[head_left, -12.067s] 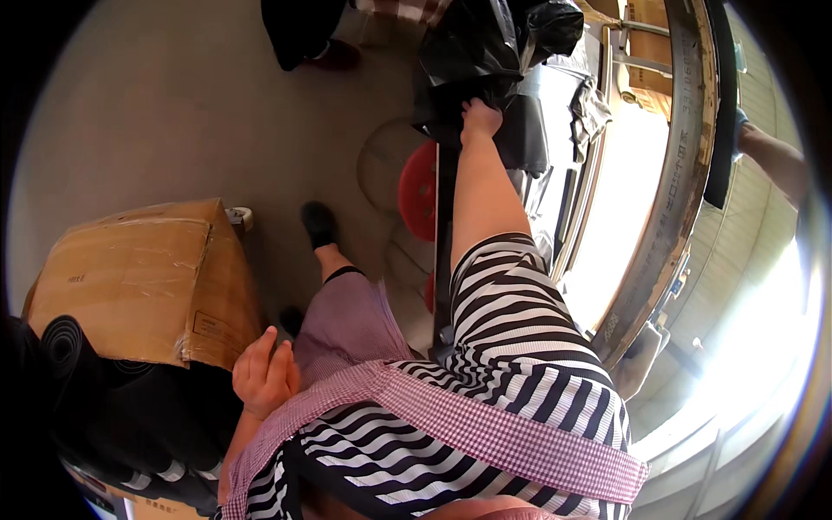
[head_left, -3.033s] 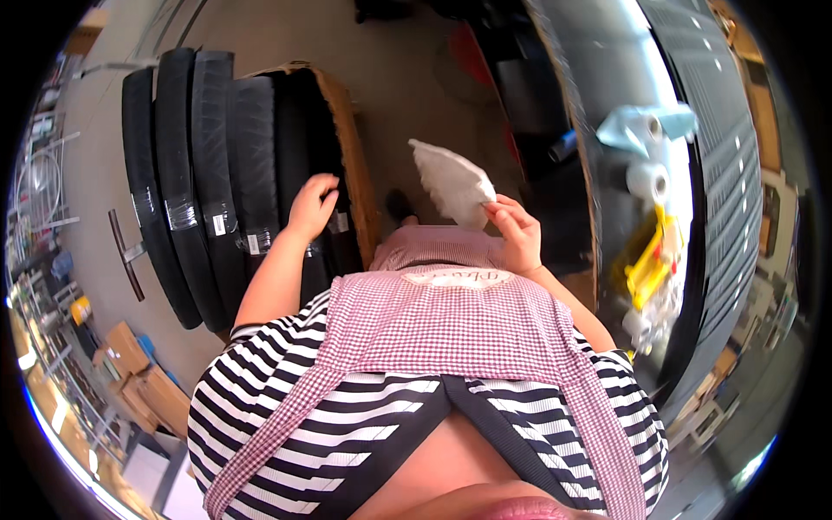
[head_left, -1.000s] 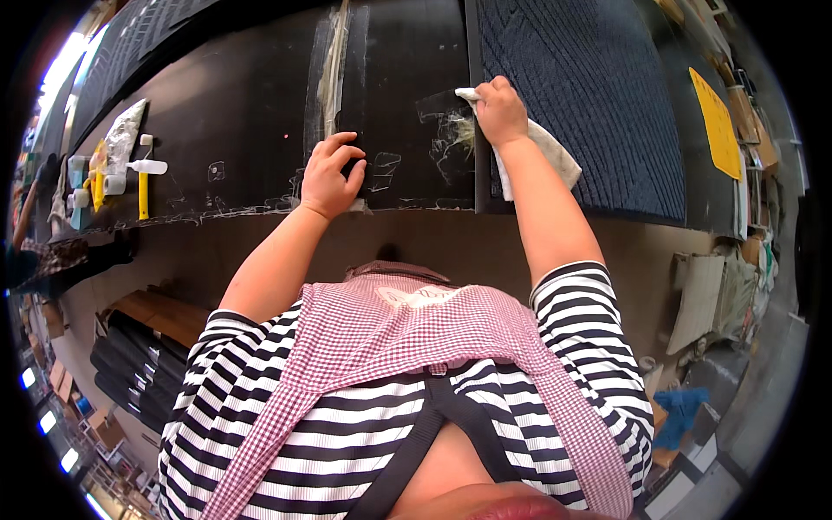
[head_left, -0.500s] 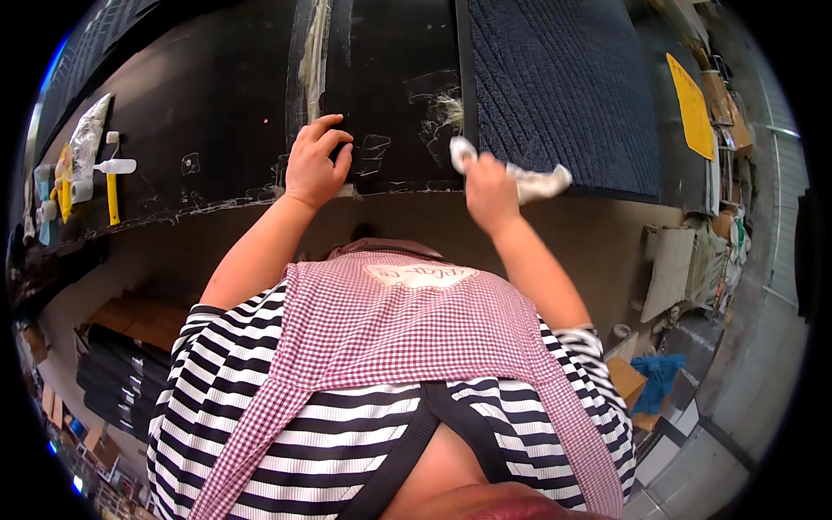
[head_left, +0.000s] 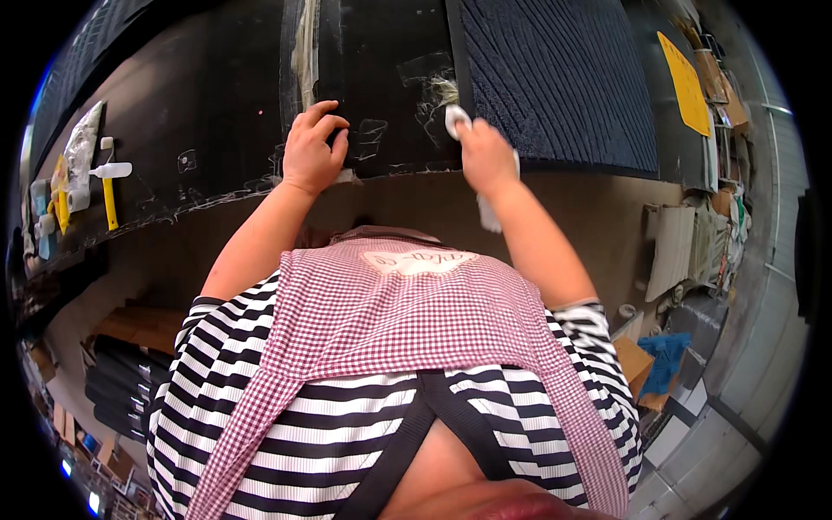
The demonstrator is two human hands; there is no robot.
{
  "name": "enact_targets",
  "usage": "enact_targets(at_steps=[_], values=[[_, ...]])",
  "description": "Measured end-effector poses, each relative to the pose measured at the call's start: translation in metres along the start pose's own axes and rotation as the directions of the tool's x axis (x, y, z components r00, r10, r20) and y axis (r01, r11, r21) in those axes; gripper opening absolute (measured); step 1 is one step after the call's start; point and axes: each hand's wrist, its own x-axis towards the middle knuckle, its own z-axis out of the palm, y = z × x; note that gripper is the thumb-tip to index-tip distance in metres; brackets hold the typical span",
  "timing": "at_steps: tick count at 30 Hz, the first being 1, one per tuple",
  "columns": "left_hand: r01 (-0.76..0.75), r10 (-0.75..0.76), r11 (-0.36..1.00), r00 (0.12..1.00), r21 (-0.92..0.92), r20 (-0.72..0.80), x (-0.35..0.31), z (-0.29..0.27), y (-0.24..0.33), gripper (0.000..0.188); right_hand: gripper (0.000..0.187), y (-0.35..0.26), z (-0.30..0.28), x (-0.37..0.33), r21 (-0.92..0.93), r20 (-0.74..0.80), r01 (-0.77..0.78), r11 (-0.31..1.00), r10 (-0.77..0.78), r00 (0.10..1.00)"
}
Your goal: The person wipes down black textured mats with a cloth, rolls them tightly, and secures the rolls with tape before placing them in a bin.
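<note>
My right hand (head_left: 487,158) is closed round a white cloth (head_left: 457,122) at the black edge strip of a dark blue ribbed mat (head_left: 559,87). One end of the cloth bunches out past my fingers, and its tail hangs below the hand over the table's front edge. My left hand (head_left: 314,147) rests on the black tabletop (head_left: 225,95), fingers spread and slightly bent, with nothing in it. It lies beside a strip of clear tape (head_left: 306,52) that runs away from me. A frayed pale patch (head_left: 443,89) marks the tabletop just left of the mat.
At the left end of the table lie a yellow-handled hammer (head_left: 110,195), a small white bottle (head_left: 113,170) and a silvery bag (head_left: 84,143). A yellow sheet (head_left: 684,82) lies right of the mat. Boxes and a blue crate (head_left: 665,360) stand on the floor at the right.
The white cloth's tail has swung from the right of my right hand to hanging below it. That hand has shifted slightly up and left. My left hand stays on the tabletop.
</note>
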Motion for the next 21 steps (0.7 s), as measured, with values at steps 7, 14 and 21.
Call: enact_targets(at_steps=[7, 14, 21], values=[[-0.027, 0.027, 1.000, 1.000, 0.012, -0.010, 0.000, 0.000, 0.001, 0.012, 0.029, -0.020, -0.027, -0.143, 0.176, 0.198, -0.206, 0.963, 0.170, 0.965], [-0.024, 0.024, 0.999, 1.000, 0.024, 0.009, 0.000, 0.004, 0.003, 0.011, 0.025, 0.009, -0.030, -0.093, 0.107, -0.339, -0.120, 0.987, 0.149, 0.929], [-0.047, 0.043, 0.996, 0.998, 0.073, 0.055, 0.000, 0.005, 0.007, 0.012, 0.016, 0.092, -0.003, -0.103, 0.056, -0.382, -0.237, 0.970, 0.241, 0.892]])
